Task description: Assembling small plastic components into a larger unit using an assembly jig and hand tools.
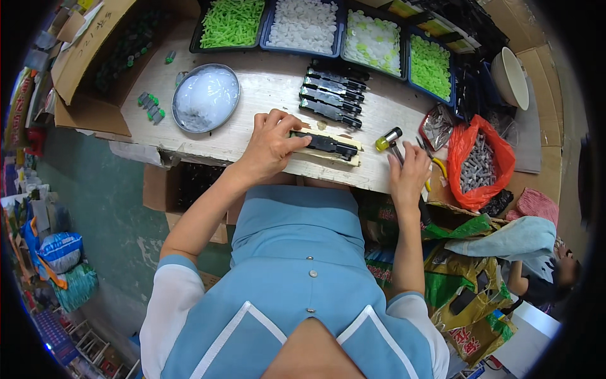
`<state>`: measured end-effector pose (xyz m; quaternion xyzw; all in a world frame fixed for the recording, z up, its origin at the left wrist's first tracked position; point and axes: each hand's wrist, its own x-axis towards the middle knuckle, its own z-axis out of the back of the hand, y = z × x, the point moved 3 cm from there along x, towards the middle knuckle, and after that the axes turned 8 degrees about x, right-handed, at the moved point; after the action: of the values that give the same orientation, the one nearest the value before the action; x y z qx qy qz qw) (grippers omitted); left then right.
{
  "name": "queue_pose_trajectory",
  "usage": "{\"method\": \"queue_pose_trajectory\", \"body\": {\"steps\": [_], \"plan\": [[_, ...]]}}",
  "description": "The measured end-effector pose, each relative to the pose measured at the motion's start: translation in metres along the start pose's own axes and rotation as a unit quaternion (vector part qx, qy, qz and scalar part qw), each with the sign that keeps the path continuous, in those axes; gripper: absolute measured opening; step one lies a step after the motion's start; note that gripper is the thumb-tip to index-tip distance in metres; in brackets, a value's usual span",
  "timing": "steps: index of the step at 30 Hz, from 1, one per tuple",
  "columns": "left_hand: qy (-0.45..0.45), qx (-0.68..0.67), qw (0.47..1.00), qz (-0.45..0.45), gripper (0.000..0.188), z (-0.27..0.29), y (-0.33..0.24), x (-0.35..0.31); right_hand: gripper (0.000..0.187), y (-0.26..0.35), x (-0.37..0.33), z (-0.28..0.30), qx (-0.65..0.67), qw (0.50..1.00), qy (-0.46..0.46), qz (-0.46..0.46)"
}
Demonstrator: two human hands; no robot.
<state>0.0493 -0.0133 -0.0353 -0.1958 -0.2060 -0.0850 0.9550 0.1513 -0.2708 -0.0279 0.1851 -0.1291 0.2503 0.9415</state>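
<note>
My left hand (274, 142) presses on a long black plastic part (331, 146), thumb on its left end and fingers curled round that end. The part lies in a cream block-like holder (351, 159) at the table's front edge. To the right, my right hand (411, 172) is closed round the dark handle of a small hammer (383, 143). Its head, yellow at one end and metallic at the other, points away from me. Pliers with yellow handles (440, 167) lie just beyond that hand. Several similar black parts (331, 101) are lined up behind the holder.
Trays of green pieces (231, 24), white pieces (302, 25) and mixed pieces line the back. A round metal dish (179, 114) holds a whitish, translucent mass. Left stands an open cardboard box (85, 117); right, a red bag (464, 148) of grey pieces. Small grey-green pieces (151, 106) lie loose.
</note>
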Motion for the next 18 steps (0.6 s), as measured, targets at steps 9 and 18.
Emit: {"method": "queue_pose_trajectory", "body": {"steps": [9,18], "plan": [[0.065,0.056,0.994,-0.073,0.048,0.002,-0.012,0.012,0.015,0.016,-0.006,0.012,0.236,0.965,0.111,0.035],[0.12,0.071,0.986,-0.094,0.046,0.002,-0.013,0.022,0.023,0.067,0.001,0.032,0.147,0.971,0.15,0.116]]}}
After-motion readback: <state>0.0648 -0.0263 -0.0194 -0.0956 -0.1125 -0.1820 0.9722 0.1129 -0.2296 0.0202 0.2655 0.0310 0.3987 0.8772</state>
